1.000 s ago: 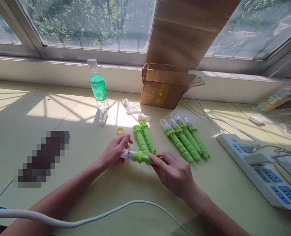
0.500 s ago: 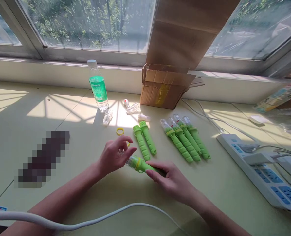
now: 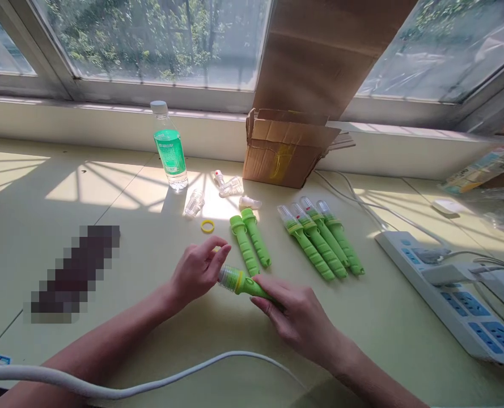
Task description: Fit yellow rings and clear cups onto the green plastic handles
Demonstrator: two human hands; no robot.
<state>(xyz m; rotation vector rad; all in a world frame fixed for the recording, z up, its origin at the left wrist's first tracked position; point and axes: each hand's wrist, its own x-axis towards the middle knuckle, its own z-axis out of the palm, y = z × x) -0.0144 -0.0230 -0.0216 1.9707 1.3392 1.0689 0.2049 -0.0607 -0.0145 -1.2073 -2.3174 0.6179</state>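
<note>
My right hand (image 3: 296, 306) is closed around the handle of a green flashlight (image 3: 252, 287) with a clear cap and a yellow ring at its neck. The flashlight lies slanted just above the table. At its other end my left hand (image 3: 198, 269) curls round the clear cap (image 3: 226, 277), thumb and index finger drawn together; most of the cap is hidden by the fingers. Just beyond the hands lie two green handles (image 3: 245, 243) without caps. A yellow ring (image 3: 207, 226) rests near my left hand. Further back are several clear caps (image 3: 194, 202) and a white bulb piece (image 3: 250, 203).
Several capped green flashlights (image 3: 320, 243) lie side by side to the right. A power strip (image 3: 451, 294) with plugged cords is beyond them. A water bottle (image 3: 170, 156) and cardboard box (image 3: 283, 156) stand by the window. A white cable (image 3: 149, 388) crosses the front.
My left thumb and index finger have come together over the cap as the hand turned. Near the bottle, a loose clear cap has shifted right. The right hand keeps hold of the flashlight.
</note>
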